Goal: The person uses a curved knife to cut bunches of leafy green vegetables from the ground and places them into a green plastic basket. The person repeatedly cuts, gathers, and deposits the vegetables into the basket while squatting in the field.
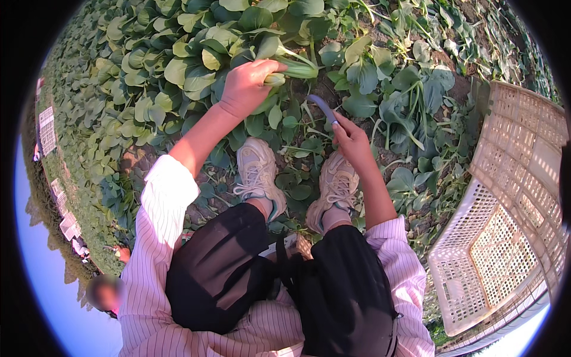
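Note:
My left hand (252,85) is closed around leafy greens that look like bok choy (299,69), their pale cut-looking stem end pointing right. A second stem base shows under my fingers. In my right hand (353,142) is a small knife with a curved blade (322,106), its tip towards the upper left, apart from the greens. Dense standing greens (196,58) surround my left hand. Below the blade, bare soil shows between low leaves. The knife's handle is mostly hidden in my fist.
Loose, wilting leaves (406,102) lie on the ground to the right. Pale perforated plastic crates (504,254) stand at the far right. My shoes (258,172) are planted among leaves. More crates (47,129) and a person (106,292) appear at the left rim.

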`<state>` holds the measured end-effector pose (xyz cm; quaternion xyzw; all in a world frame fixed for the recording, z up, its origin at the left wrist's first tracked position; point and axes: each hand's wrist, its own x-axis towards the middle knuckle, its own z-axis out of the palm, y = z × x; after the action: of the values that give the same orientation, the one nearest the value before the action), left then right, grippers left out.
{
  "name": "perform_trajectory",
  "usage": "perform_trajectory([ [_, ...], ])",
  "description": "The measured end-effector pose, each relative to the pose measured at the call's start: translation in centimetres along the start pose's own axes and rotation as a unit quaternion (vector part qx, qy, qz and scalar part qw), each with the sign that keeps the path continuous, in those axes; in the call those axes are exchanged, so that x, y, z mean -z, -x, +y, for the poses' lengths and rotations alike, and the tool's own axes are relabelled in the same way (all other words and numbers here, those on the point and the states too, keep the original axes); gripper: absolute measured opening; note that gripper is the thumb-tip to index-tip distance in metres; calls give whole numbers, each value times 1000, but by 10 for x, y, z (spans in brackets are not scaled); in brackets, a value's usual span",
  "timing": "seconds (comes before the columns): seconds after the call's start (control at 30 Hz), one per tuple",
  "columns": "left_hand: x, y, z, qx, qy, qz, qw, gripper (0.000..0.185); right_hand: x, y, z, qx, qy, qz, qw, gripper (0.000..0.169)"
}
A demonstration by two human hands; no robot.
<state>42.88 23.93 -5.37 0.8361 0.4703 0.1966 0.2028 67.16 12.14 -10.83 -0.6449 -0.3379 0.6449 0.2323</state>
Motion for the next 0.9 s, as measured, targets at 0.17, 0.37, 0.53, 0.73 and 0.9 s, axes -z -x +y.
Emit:
perform_trajectory([
  [0.17, 11, 28, 84, 1, 232, -1, 973, 24, 11, 55, -61, 49, -347, -5, 937, 50],
  [0.37, 14, 52, 130, 56, 292, -132, 946, 39, 26, 70, -70, 71, -109, 177, 976, 31],
  [0.53, 28, 35, 127, -39, 9, -143, 989, 79, 16, 83, -89, 102, -49, -35, 993, 34],
  [0.73, 27, 16, 105, 104, 156, -345, 920, 87, 3, 59, -78, 43, -203, -91, 974, 43],
  [0.9, 7, 45, 39, 64, -158, -285, 943, 74, 0, 11, -40, 66, 152, -14, 986, 42],
])
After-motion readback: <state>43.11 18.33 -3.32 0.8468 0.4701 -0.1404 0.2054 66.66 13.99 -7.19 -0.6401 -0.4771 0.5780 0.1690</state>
